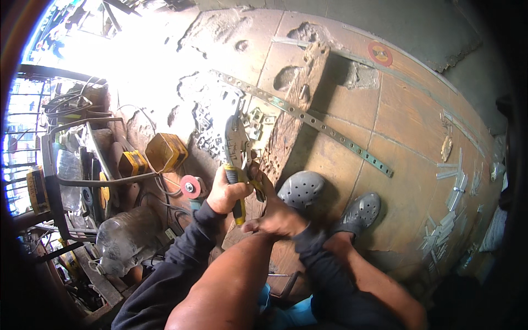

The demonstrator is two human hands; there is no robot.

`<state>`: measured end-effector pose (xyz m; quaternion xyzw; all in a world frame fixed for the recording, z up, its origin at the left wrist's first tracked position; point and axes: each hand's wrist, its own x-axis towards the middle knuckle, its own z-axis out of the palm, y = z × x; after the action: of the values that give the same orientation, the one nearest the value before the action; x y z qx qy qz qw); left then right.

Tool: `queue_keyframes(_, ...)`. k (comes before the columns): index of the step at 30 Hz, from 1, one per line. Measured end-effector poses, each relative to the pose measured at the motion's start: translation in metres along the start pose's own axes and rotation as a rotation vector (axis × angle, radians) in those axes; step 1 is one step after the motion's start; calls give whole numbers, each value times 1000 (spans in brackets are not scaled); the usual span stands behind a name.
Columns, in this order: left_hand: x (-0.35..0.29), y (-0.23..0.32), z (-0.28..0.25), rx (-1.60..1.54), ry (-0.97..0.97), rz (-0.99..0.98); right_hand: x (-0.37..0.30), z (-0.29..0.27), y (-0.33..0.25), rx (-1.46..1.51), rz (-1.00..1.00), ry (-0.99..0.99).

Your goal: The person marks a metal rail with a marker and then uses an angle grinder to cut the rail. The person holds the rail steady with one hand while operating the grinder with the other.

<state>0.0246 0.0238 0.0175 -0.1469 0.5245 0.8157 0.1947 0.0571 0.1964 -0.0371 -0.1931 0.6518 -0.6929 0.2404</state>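
My left hand is closed around a yellow-and-black handle of metal pliers, held upright between my knees with the jaws pointing away from me. The other handle is beside my right hand, whose fingertips touch the pliers while its thumb sits lower, near my knee. Some of its fingers are hidden. Small cut metal pieces lie just beyond the jaws, and more are heaped to their left. A rough wooden beam runs away from me, with a long perforated metal strip lying across it.
An angle grinder with a red disc stands left of my left hand. Beyond it are yellow-and-black boxes, a hacksaw-like frame and a clear plastic jug. Metal offcuts lie on the tiles at right, past my clogs.
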Motion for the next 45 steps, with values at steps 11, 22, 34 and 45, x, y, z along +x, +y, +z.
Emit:
queue_keyframes(11, 0, -13, 14, 106, 107, 8, -2, 9, -19, -255, 171, 132)
queue_keyframes(22, 20, -36, 22, 133, 192, 81, 2, 30, 8, -369, 171, 365)
queue_keyframes(34, 2, -40, 29, 244, -22, 230, 0, 5, -4, -485, -106, 322)
queue_keyframes(45, -31, -21, -22, 366, 429, 273, -57, -28, 16, -742, 126, 520)
